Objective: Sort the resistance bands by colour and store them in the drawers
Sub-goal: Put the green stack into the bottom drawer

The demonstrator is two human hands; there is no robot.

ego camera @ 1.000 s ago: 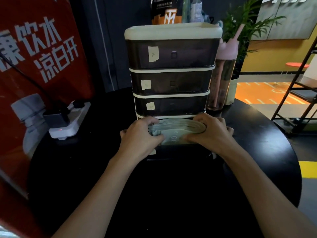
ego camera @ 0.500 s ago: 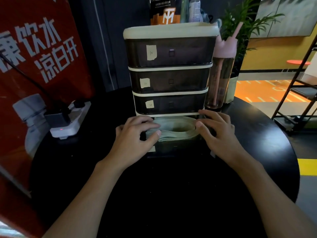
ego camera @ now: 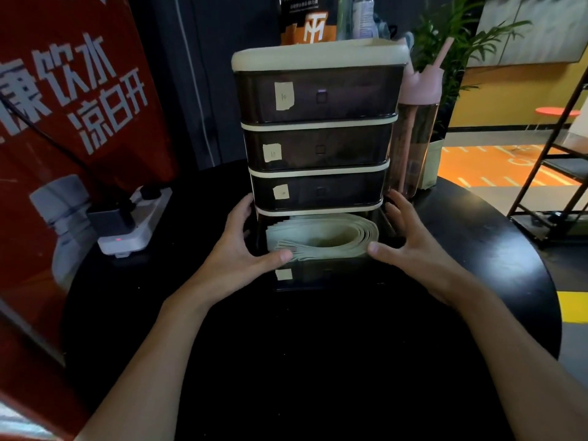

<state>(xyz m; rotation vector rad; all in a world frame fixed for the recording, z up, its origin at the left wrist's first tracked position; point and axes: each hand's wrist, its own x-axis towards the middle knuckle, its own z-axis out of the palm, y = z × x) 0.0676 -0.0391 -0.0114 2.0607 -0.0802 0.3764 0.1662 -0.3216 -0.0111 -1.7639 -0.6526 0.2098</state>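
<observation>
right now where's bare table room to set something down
Widest: bare black table between the forearms, in front of the open bottom drawer. Smaller patch between power strip and drawer unit. Crowded: the drawer, full of bands, left hand and right hand flanking it; pink bottle beside the unit.

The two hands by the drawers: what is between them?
In the head view, a stack of pale green folded resistance bands lies in the open dark plastic bottom drawer, between the left hand and the right hand.

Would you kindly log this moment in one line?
bottom drawer: open | green bands: inside | left hand: thumb on bands | right hand: beside drawer
</observation>
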